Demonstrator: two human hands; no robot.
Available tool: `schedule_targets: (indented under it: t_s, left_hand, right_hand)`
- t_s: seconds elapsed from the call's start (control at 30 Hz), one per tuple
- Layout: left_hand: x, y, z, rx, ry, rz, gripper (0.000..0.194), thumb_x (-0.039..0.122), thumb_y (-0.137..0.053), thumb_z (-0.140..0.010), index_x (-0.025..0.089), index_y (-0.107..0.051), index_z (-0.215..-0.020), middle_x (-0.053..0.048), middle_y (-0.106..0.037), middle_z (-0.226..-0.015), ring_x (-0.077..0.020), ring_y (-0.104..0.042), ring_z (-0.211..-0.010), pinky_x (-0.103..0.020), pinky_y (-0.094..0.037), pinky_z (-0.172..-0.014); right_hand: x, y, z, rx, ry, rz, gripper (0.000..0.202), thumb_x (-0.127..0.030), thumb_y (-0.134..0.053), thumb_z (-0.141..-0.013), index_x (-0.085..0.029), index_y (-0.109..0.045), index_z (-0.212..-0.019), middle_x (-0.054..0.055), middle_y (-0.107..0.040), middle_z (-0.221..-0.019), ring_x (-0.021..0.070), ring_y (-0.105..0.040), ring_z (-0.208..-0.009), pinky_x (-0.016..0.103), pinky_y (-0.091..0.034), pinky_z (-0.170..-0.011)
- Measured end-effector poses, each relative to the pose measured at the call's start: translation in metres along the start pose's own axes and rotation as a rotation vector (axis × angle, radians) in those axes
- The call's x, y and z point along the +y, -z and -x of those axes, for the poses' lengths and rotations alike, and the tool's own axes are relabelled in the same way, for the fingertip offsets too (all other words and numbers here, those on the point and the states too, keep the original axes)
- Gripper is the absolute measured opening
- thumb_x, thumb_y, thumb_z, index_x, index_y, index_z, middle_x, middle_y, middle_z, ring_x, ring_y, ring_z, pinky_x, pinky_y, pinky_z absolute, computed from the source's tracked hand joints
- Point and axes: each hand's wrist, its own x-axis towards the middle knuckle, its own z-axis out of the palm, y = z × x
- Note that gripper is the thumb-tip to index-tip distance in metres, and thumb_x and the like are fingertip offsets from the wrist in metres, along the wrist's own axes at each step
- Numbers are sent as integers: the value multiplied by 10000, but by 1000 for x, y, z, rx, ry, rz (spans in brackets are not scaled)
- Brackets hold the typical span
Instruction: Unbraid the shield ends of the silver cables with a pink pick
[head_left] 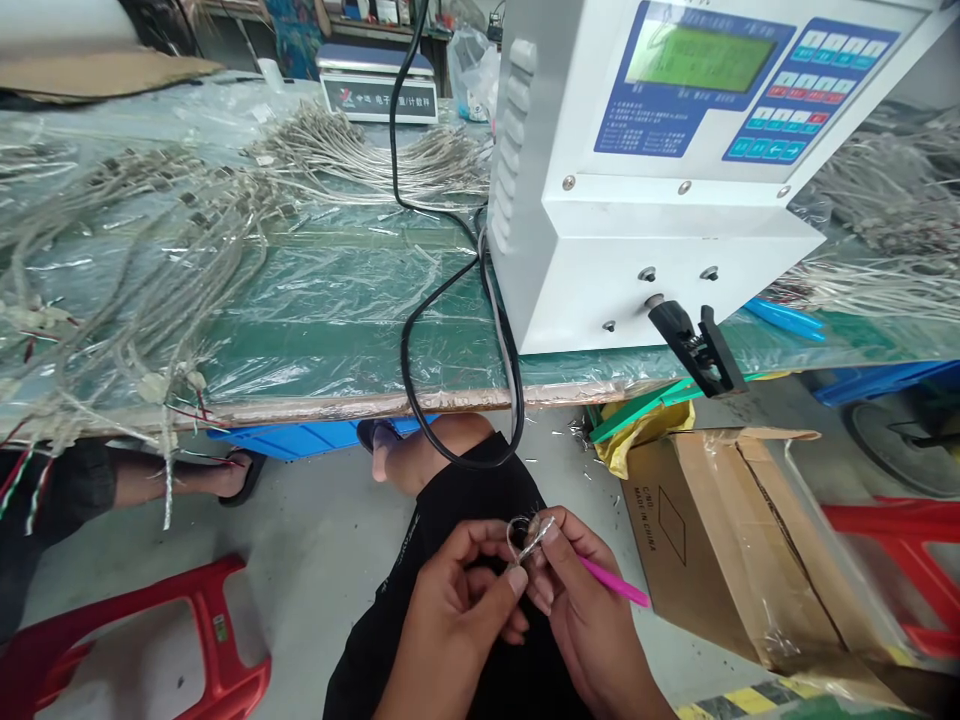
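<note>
Over my lap, my left hand pinches a thin, pale cable between thumb and forefinger. The cable bends into a small loop there. Close beside it, my right hand is closed around a slim tool with a pink handle, which sticks out past the fingers to the right. A shiny silver piece shows at the right thumb and forefinger, near the loop; I cannot tell whether it is the tool's tip or foil on the cable.
Ahead stands a white machine with a black clip at its front. Bundles of cables lie on the green table. A black cord hangs over its edge. A cardboard box and red stool flank me; another person's leg is left.
</note>
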Motion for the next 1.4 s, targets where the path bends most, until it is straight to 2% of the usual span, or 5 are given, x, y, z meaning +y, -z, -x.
schedule_targets:
  t_s: [0.27, 0.5, 0.8, 1.1, 1.4]
  left_hand:
    - [-5, 8, 3, 43, -72, -178, 283, 410, -780, -801, 134, -740, -756, -12, -640, -628, -56, -447, -441, -185, -349, -437]
    - [2, 6, 10, -94, 46, 56, 340, 415, -705, -874, 125, -707, -696, -30, -644, -611, -32, -350, -385, -191, -330, -408]
    - [7, 1, 11, -42, 2, 58, 304, 391, -754, -837, 121, -715, -703, 18, -559, -571, -27, -327, -387, -175, -359, -385]
    - [3, -3, 12, 10, -75, 22, 325, 424, -790, -794, 122, -723, -697, 3, -586, -592, -28, -360, -388, -175, -389, -375]
    - [2, -5, 15, -23, -9, 228, 287, 381, -782, -811, 120, -719, -710, 20, -539, -581, -10, -259, -400, -146, -352, -358]
  right_hand:
    - [-4, -1, -7, 90, -79, -144, 343, -507, -697, -874, -170, -726, -928, -43, -514, -629, 43, -399, -478, 180, -330, -455]
    - [-4, 4, -13, -216, -211, -122, 294, -332, -732, -803, -150, -774, -1029, -52, -477, -596, 35, -348, -423, 186, -249, -413]
    - [-13, 3, -4, -249, 42, 154, 600, -564, -828, -685, -185, -738, -1141, -6, -551, -770, 96, -422, -615, 240, -355, -579]
    - [-16, -14, 4, -98, 124, 318, 118, -329, -771, -838, -216, -736, -848, -54, -537, -607, 87, -525, -544, 231, -416, -562]
    - [-9, -10, 3, -46, 296, 335, 188, -278, -787, -820, -210, -720, -658, -25, -578, -663, 104, -533, -629, 252, -449, -637]
